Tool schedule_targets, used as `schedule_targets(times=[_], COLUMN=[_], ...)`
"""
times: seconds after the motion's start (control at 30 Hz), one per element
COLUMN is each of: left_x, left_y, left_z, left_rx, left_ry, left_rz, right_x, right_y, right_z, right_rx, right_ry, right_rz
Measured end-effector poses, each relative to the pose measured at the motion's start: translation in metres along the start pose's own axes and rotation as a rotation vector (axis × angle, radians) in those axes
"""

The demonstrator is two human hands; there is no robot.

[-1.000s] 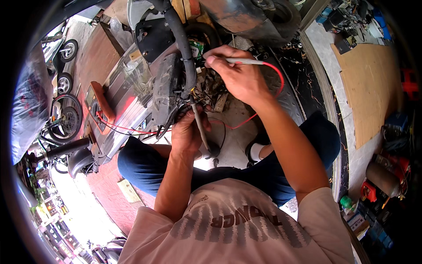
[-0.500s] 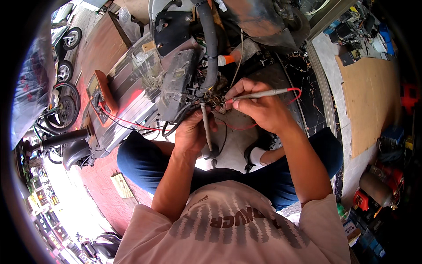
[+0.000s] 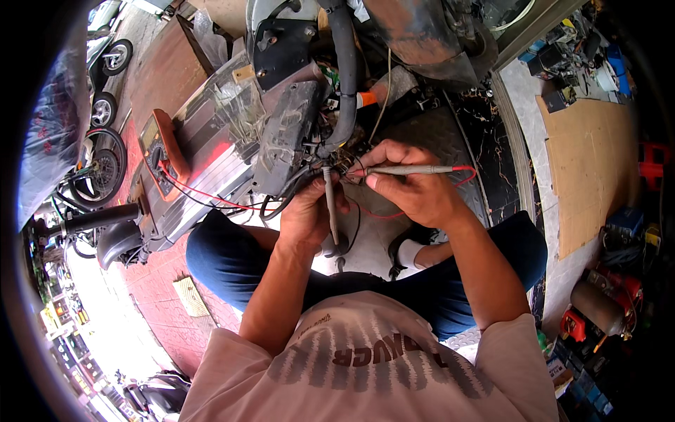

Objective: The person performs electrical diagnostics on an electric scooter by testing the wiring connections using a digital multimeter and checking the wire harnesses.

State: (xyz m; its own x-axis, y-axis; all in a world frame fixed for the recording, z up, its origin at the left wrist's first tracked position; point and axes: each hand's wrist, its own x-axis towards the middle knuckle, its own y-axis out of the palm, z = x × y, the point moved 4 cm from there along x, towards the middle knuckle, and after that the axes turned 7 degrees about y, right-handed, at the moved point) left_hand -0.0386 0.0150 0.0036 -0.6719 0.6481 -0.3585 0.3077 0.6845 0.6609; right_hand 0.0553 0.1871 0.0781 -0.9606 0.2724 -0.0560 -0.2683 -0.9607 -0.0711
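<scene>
My right hand [image 3: 418, 186] pinches a grey multimeter probe [image 3: 415, 169] with a red lead. It lies almost level, its red tip end pointing left at a bundle of thin wires [image 3: 340, 156]; exact contact is too small to tell. Closed around the lower side of that bundle and some black cables, my left hand [image 3: 307, 211] also has a second grey probe [image 3: 330, 204] upright against its fingers. Left of both hands, an orange-cased multimeter [image 3: 166, 151] rests on a motorcycle's grey panel, red and black leads running from it toward my hands.
The opened motorcycle body, with a scuffed black box [image 3: 285, 133] and a thick dark tube [image 3: 344, 91], lies just beyond my hands. Parked motorbikes [image 3: 105, 169] stand far left. At right are a cardboard sheet [image 3: 590, 169], a tank-like cylinder [image 3: 598, 307] and piled parts [image 3: 583, 60].
The right-hand probe has turned closer to level, its tip shifting slightly left and down while its lead end drops. My left hand keeps its hold almost in place.
</scene>
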Motion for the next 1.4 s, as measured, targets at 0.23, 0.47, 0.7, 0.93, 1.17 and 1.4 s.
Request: schedule_targets(times=[0.23, 0.47, 0.7, 0.93, 1.17, 1.4], left_x=[0.002, 0.001, 0.003, 0.002, 0.004, 0.006], left_y=[-0.005, 0.002, 0.000, -0.018, -0.013, -0.015], left_z=[0.001, 0.001, 0.003, 0.013, 0.018, 0.022], left_rx=[-0.047, 0.013, -0.012, 0.032, -0.093, -0.044], left_ry=[0.003, 0.033, 0.059, 0.027, 0.057, 0.057], left_rz=[0.032, 0.004, 0.021, -0.057, 0.003, -0.008], right_x=[0.000, -0.001, -0.002, 0.002, 0.001, 0.002], right_y=[0.001, 0.001, -0.001, 0.006, 0.009, 0.012], right_z=[0.004, 0.004, 0.008, 0.018, 0.025, 0.032], right_rx=[-0.062, -0.107, -0.228, -0.265, -0.305, -0.345], right_ry=[-0.026, -0.099, -0.050, -0.102, -0.025, -0.037], right_rz=[-0.014, -0.033, -0.015, -0.021, -0.006, 0.003])
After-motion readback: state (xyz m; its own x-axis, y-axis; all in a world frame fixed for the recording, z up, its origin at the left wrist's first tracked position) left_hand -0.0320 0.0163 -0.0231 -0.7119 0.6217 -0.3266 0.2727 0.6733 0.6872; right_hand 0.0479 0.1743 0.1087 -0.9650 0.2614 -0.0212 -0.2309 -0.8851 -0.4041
